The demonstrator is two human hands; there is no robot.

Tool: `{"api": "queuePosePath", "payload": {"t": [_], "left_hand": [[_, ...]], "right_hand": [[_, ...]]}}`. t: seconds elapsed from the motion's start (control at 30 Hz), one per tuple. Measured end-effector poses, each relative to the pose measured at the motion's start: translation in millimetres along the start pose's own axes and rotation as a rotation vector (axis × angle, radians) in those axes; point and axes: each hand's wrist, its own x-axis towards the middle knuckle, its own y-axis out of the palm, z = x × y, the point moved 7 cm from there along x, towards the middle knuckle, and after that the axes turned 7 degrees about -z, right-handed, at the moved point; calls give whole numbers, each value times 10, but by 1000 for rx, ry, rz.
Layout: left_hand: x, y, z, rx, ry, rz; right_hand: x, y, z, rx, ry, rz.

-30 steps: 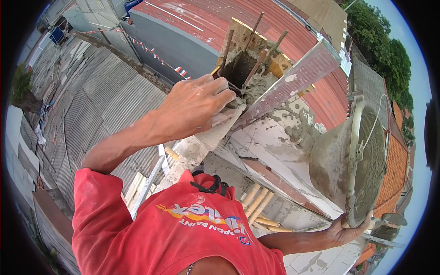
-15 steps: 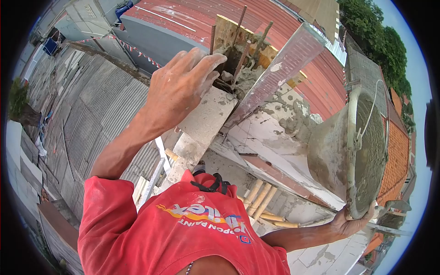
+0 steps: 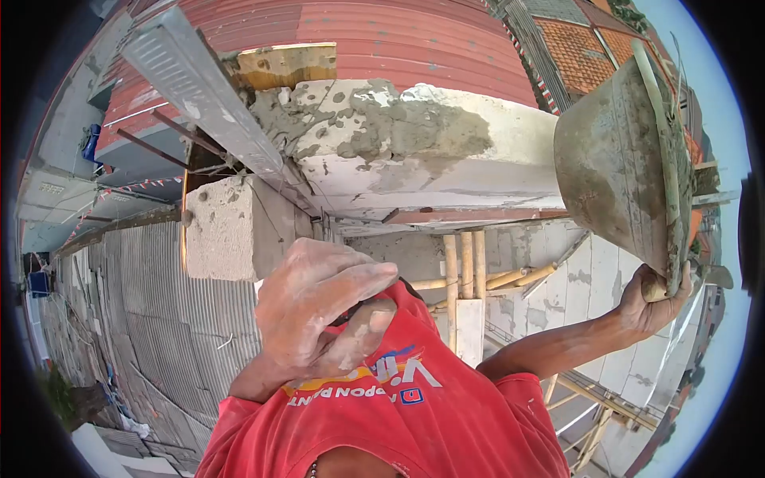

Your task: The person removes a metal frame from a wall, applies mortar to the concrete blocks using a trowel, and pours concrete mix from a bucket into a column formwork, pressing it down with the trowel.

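Observation:
My left hand (image 3: pixel 319 311), dusty with pale residue, hovers in front of my red shirt. Its fingers are loosely bent, with a gap between thumb and index finger and nothing visible in it. My right hand (image 3: pixel 649 303) grips the lower side of the rim of a mortar-smeared bucket (image 3: pixel 610 163), which appears tilted at the right. A rounded tan end, like a trowel handle, shows at that hand, and a grey trowel-like blade (image 3: pixel 719 276) sticks out beyond it. The bucket's inside is mostly hidden. Wet mortar (image 3: pixel 414 131) lies on the white block wall (image 3: pixel 446 179).
A metal channel (image 3: pixel 211 92) slants beside a block column (image 3: pixel 219 231) with protruding rebar (image 3: pixel 187 135). Bamboo poles (image 3: pixel 466 267) stand below. Corrugated roofing (image 3: pixel 195 311) spreads at left; a red roof (image 3: pixel 406 40) lies beyond the wall.
My left hand has come back from beside the rebar to in front of my chest. The view has turned toward the wall. My right hand stays on the bucket rim.

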Motion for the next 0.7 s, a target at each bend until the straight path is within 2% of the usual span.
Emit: {"api": "queuePosePath", "payload": {"t": [0.1, 0.17, 0.23, 0.3, 0.33, 0.37, 0.5, 0.53, 0.67, 0.7], "left_hand": [[425, 902, -6, 1, -17, 171], [744, 1473, 58, 23, 5, 182], [1034, 1999, 150, 287, -27, 398], [1120, 2459, 281, 473, 89, 414], [1060, 2635, 443, 516, 202, 317], [1023, 2760, 526, 553, 311, 209], [990, 2852, 644, 655, 350, 283], [996, 2855, 671, 659, 343, 315], [1050, 2843, 715, 710, 323, 418], [1068, 2866, 695, 722, 329, 445]], "right_hand": [[-204, -415, 495, -99, -138, -160], [-507, -637, 628, -220, -231, -276], [-793, -894, 697, -365, -351, -483], [-1041, -1305, 782, -539, -412, -587], [-1150, -1504, 812, -639, -414, -611], [-1283, -1592, 704, -693, -385, -723], [-1628, -2495, 397, -869, -246, -1018], [-1757, -2927, 335, -896, -164, -1074], [-2407, -4019, -81, -804, 15, -1321], [-2692, -4394, -198, -797, 138, -1436]]}}
